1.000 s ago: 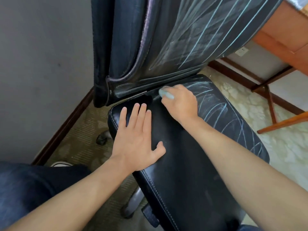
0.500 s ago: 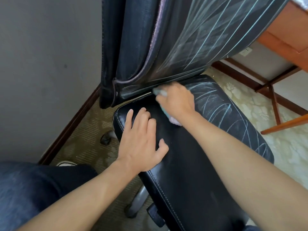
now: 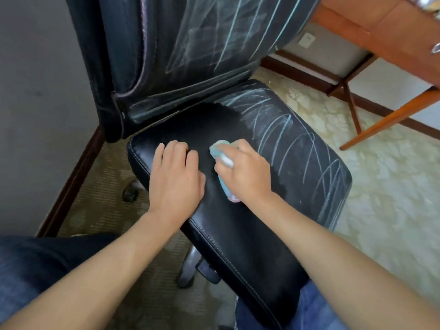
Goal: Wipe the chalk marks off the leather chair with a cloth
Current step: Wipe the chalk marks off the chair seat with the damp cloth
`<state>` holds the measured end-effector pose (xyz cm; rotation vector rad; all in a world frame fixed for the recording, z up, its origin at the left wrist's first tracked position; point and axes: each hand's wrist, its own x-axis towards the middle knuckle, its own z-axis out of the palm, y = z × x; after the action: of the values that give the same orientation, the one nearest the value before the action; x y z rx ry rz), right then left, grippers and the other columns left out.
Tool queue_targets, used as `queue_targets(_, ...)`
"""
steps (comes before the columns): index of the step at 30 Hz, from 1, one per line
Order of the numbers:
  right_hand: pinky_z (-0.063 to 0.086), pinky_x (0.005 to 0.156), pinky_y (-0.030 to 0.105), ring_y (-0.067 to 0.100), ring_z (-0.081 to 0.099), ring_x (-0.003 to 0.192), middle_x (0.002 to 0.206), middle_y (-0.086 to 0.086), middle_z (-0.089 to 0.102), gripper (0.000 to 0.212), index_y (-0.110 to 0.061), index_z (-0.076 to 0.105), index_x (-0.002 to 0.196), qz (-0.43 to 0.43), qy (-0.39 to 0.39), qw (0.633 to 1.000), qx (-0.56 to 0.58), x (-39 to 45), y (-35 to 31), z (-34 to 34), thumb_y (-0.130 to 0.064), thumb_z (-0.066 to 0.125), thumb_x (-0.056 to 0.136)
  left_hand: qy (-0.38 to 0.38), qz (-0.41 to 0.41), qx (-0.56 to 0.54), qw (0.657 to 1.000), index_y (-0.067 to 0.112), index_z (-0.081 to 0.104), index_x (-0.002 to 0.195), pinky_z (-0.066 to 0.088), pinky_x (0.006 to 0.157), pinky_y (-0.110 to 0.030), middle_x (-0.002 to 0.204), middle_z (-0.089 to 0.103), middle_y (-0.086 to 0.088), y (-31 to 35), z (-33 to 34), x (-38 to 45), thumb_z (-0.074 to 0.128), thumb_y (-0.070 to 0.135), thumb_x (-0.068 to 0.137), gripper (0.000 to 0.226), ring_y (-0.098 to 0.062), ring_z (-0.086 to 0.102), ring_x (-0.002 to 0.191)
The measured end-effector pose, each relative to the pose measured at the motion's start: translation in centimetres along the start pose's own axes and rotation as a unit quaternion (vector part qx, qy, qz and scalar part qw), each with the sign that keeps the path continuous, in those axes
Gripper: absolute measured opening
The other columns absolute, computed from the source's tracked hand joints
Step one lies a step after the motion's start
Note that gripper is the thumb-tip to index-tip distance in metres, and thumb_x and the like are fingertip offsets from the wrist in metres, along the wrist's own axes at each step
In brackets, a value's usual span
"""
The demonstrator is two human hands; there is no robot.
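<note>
Black leather on the near, left part of the seat is clean. Left hand rests there, fingers slightly bent, holding nothing; right hand clutches the cloth mid-seat. Chalk marks remain right, and on the far backrest.

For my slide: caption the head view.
Right hand wipes cloth across chalk-marked chair seat; left hand steadies it.

Plain grey wall on the left, dark brown wooden skirting board along its foot, pale cream floral-patterned carpet, orange-brown wooden desk with slanted legs at upper right, white wall socket below it, soft daylight
</note>
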<state>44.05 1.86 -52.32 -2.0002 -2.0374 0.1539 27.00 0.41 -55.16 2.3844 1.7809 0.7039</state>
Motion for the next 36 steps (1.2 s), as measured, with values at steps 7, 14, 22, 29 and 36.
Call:
queue_targets(7, 0.054, 0.073, 0.038, 0.017, 0.061, 0.086, 0.111, -0.012, 0.057, 0.032, -0.049, 0.064, 0.12, 0.049, 0.005, 0.999, -0.002, -9.1, 4.2, -2.9, -0.04, 0.056, 0.091, -0.135, 0.089, 0.003, 0.987, -0.003, 0.049, 0.145, 0.025, 0.123, -0.058, 0.151, 0.049, -0.025, 8.3, 0.3, -5.7, 0.034, 0.039, 0.102, 0.063, -0.045, 0.038, 0.146)
queue_targets(14, 0.05, 0.078, 0.038, 0.028, 0.062, 0.098, 0.12, -0.002, 0.057, 0.033, -0.041, 0.061, 0.127, 0.207, 0.029, 0.975, -0.068, -13.0, 12.7, -6.3, -0.034, 0.052, 0.096, -0.227, 0.158, 0.123, 0.953, 0.031, 0.001, 0.167, -0.004, 0.12, -0.072, 0.175, -0.004, -0.01, 11.4, 0.6, -8.9, -0.006, 0.078, 0.092, 0.088, -0.048, -0.008, 0.158)
queue_targets(22, 0.053, 0.072, 0.038, 0.026, 0.059, 0.094, 0.116, -0.006, 0.056, 0.031, -0.038, 0.063, 0.121, 0.112, 0.067, 0.991, 0.019, -19.3, 9.7, -4.3, -0.035, 0.061, 0.09, -0.258, 0.143, 0.153, 0.943, 0.045, -0.019, 0.16, -0.006, 0.121, -0.069, 0.174, -0.019, -0.004, 10.8, -0.2, -8.9, -0.018, 0.073, 0.085, 0.08, -0.044, -0.017, 0.157)
queue_targets(29, 0.053, 0.077, 0.037, 0.024, 0.057, 0.104, 0.128, -0.006, 0.052, 0.032, -0.04, 0.06, 0.128, 0.108, 0.082, 0.99, 0.033, -22.1, 10.8, -4.0, -0.041, 0.058, 0.096, -0.274, 0.147, 0.149, 0.939, 0.051, -0.022, 0.156, -0.005, 0.124, -0.064, 0.173, -0.02, 0.004, 7.5, -1.7, -8.4, -0.019, 0.073, 0.084, 0.076, -0.036, -0.016, 0.159)
queue_targets(36, 0.053, 0.074, 0.041, 0.031, 0.05, 0.097, 0.12, 0.002, 0.05, 0.035, -0.031, 0.059, 0.129, 0.115, 0.12, 0.985, 0.052, -23.4, 3.8, -1.0, -0.038, 0.058, 0.095, -0.292, 0.099, 0.118, 0.944, 0.05, -0.007, 0.161, -0.007, 0.125, -0.061, 0.175, -0.013, 0.006, 5.7, -2.1, -8.0, 0.01, 0.054, 0.105, 0.059, -0.03, -0.014, 0.16)
